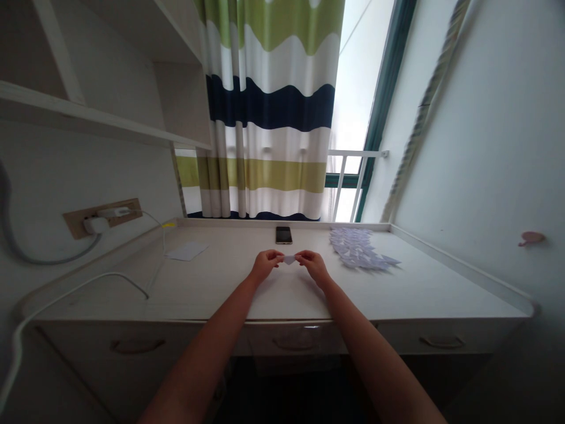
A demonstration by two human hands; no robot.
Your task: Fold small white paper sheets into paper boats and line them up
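Observation:
Between my two hands, just above the white desk (212, 294), is a small folded piece of paper (289, 259), pale and pointed at its lower edge. My left hand (267, 263) pinches its left end between thumb and fingers. At the other end, my right hand (312, 264) grips the paper the same way. To the right lies a spread of many folded paper pieces (359, 248), pale lilac-white and overlapping. Flat sheets of paper (188, 251) rest on the left part of the desk.
A dark phone (283, 235) lies behind my hands. White cables (110, 275) run from a wall socket (103, 218) across the desk's left side. Shelves (106, 126) overhang the left; a striped curtain (273, 106) hangs behind. Drawers (136, 346) line the front.

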